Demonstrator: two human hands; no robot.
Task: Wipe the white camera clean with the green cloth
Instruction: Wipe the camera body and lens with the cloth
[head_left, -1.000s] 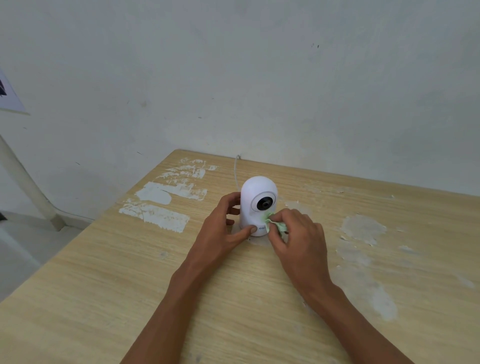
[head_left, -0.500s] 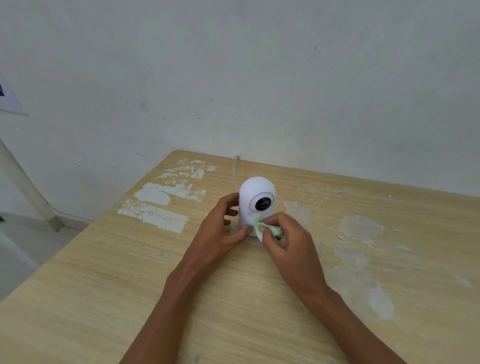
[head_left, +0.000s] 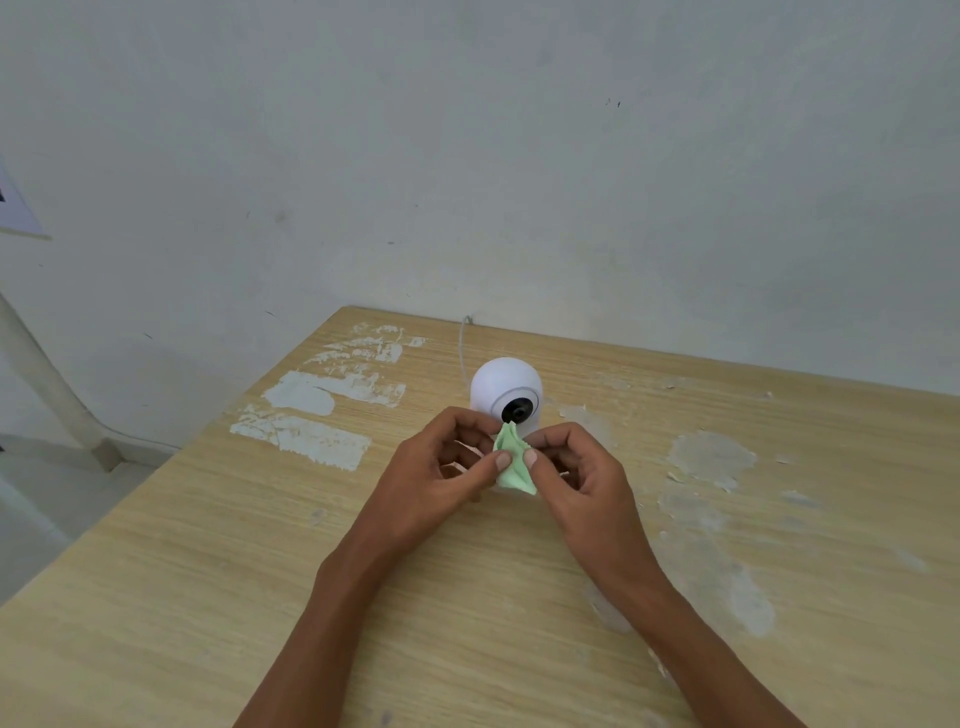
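Observation:
The white camera (head_left: 500, 385) is a small rounded dome with a dark lens facing me, standing upright on the wooden table (head_left: 208, 561). Its lower body is hidden behind my hands and the cloth. The green cloth (head_left: 511, 465) is small and crumpled, held up just in front of the camera's base. My left hand (head_left: 436, 473) pinches its left side between thumb and finger. My right hand (head_left: 582, 478) pinches its right side the same way. Neither hand touches the camera.
A thin white cable (head_left: 464, 343) runs from behind the camera to the wall. The tabletop has pale worn patches at the back left (head_left: 306, 421) and on the right (head_left: 711, 457). The table's left edge drops to the floor.
My left hand has let go of the camera's base and taken hold of the cloth. My right hand has drawn the cloth back off the camera, and both hands now hold it.

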